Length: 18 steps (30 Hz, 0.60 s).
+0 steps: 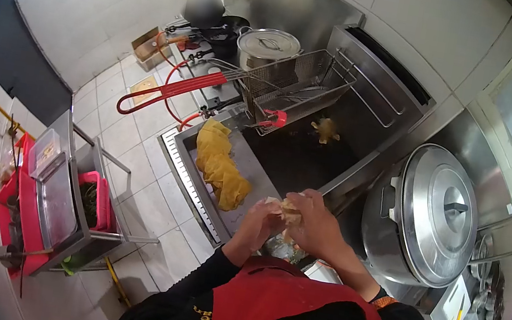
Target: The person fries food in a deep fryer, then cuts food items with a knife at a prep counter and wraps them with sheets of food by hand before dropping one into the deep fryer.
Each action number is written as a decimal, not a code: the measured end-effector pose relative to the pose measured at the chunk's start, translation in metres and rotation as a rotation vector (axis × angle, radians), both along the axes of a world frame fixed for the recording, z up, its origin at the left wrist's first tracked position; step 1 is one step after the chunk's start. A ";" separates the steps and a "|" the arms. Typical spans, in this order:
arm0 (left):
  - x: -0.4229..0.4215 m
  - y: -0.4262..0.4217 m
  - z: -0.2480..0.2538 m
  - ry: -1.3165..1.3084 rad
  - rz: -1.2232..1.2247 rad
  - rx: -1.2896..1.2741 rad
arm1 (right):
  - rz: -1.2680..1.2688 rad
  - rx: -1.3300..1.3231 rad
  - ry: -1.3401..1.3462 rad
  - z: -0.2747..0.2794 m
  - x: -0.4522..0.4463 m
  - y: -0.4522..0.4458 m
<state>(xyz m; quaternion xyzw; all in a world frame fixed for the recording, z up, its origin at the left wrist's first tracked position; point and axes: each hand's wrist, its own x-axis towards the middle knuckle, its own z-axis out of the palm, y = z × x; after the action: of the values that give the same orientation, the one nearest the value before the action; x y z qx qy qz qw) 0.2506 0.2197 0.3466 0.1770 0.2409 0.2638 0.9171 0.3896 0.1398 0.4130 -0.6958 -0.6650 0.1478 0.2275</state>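
My left hand and my right hand meet in front of my red apron, fingers closed round a pale, thin piece of food. Just left of them, a row of overlapping yellow fried pieces lies on the metal tray beside the fryer. One golden piece floats in the dark oil. A wire fryer basket with a red handle rests over the fryer's back left part. Below my hands, a partly hidden plastic bag shows.
At the right stands a large lidded pot. A smaller lidded pot is on the stove behind the basket. The basket's red handle juts out leftward. Pink bins sit on a metal cart at the left. Utensils lie at the far right.
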 end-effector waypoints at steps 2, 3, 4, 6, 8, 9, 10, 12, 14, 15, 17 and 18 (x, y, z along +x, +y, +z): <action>-0.003 0.009 -0.003 0.008 -0.001 0.029 | -0.013 0.024 0.020 0.002 -0.003 0.007; -0.005 0.012 -0.005 0.013 0.000 0.042 | -0.059 0.007 0.029 0.005 -0.007 0.008; -0.005 0.014 -0.006 0.028 0.020 0.088 | -0.102 -0.010 0.037 0.010 -0.013 0.010; -0.003 0.016 -0.006 0.058 0.070 0.180 | -0.163 -0.074 0.033 0.014 -0.019 0.016; -0.004 0.018 -0.015 0.104 0.093 0.237 | -0.206 -0.167 0.006 0.016 -0.022 0.022; -0.004 0.020 -0.016 0.126 0.105 0.267 | -0.202 -0.133 0.016 0.015 -0.023 0.024; -0.005 0.022 -0.016 0.116 0.105 0.241 | -0.195 -0.098 0.027 0.012 -0.024 0.027; -0.007 0.026 -0.013 0.099 0.109 0.191 | -0.193 -0.034 0.043 0.007 -0.025 0.032; -0.007 0.029 -0.015 0.089 0.119 0.153 | -0.202 0.023 0.049 0.005 -0.027 0.037; -0.007 0.029 -0.018 0.084 0.126 0.133 | -0.186 0.024 0.025 0.006 -0.030 0.038; -0.008 0.031 -0.033 0.097 0.109 0.153 | -0.156 0.029 -0.025 0.008 -0.034 0.042; -0.008 0.034 -0.031 0.104 0.097 0.165 | -0.162 -0.019 -0.046 0.010 -0.036 0.044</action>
<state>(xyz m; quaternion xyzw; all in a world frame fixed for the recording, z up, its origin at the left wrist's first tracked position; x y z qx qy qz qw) 0.2427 0.2538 0.3155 0.2536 0.2741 0.3170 0.8718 0.3538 0.1843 0.4227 -0.7525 -0.6102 0.1195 0.2168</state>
